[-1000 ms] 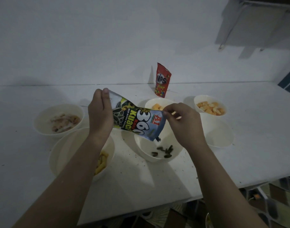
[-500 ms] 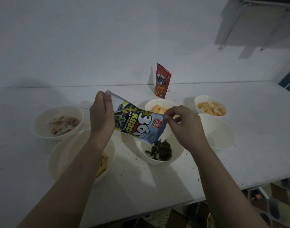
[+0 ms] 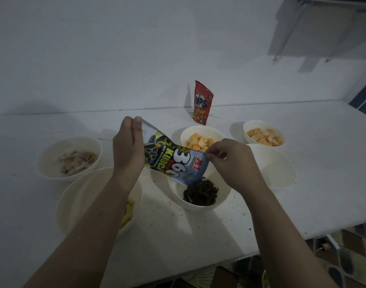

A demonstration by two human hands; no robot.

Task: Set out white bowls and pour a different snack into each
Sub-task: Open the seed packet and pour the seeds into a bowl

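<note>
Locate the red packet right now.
Head view: the red packet stands upright at the back of the table, against the wall, just behind the bowl of orange cubes and beyond both hands.

A home kitchen: white counter (image 3: 302, 204) against a plain wall, patterned floor tiles (image 3: 348, 252) below.

We count 6 bowls and 2 snack packets.
5 bowls hold snacks, 1 holds none; 2 hands.
</note>
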